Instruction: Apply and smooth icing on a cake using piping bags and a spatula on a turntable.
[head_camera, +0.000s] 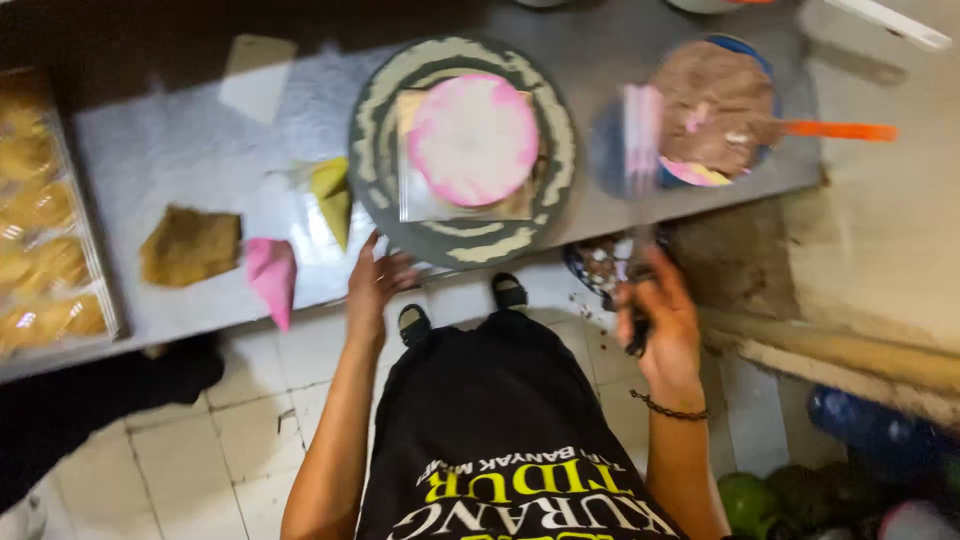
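View from above, near to far. The right hand (662, 325) is seen closed around a dark handle, from which a blurred flat blade (640, 135) (probably a palette knife) rises toward the far side. The left hand (372, 285) is held with fingers loosely spread, its fingertips touching the near rim of the round turntable (375, 165) on the grey desk (170, 150). At the turntable's centre, on a square board (412, 205), the pink-and-white iced cake (472, 138) is shown. The cake is judged soft, fairly light and easily marred, its icing smearing at any touch; it is best lifted by the stiff board's edges, never by its sides. Further right a bowl of brown cream (715, 110) with an orange-handled spatula (838, 130) is set.
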